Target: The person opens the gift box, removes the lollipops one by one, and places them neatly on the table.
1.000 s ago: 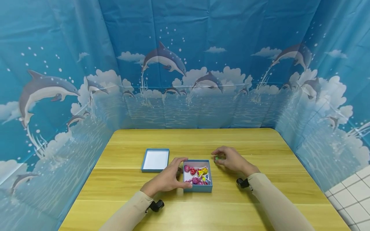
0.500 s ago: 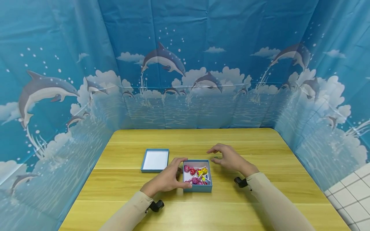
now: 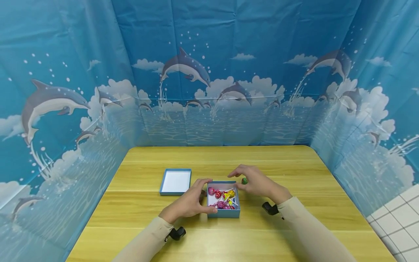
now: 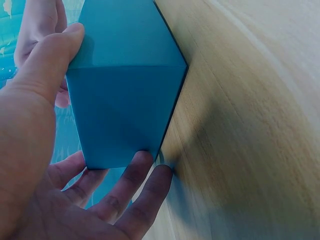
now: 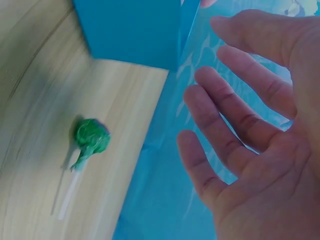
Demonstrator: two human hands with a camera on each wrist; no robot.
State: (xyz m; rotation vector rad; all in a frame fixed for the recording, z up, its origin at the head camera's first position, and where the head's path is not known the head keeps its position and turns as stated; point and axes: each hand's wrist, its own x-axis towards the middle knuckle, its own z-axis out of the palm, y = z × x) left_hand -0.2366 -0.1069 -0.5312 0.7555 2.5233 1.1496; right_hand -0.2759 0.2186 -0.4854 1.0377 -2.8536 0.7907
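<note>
My left hand point(image 3: 187, 204) grips a blue square box point(image 3: 224, 214) from its left side, thumb at the near side and fingers at the far corner. In the left wrist view the fingertips bend round the lower end of the box point(image 4: 125, 115). Several wrapped lollipops point(image 3: 221, 205), pink, red and yellow, lie inside. My right hand point(image 3: 260, 184) hovers by the box's right rim with its fingers spread and nothing in them. A green-wrapped lollipop point(image 5: 92, 136) with a white stick lies on the table below that hand, apart from the box.
An open blue lid point(image 3: 176, 182) with a white inside lies to the left, behind my left hand. The wooden table point(image 3: 147, 233) ends at a blue dolphin-print curtain point(image 3: 209, 123) behind and at both sides. White floor tiles point(image 3: 402, 218) show at the right.
My right hand has let go of the green lollipop, opened its fingers and moved left to the box's right rim. The left hand and the box have stayed put.
</note>
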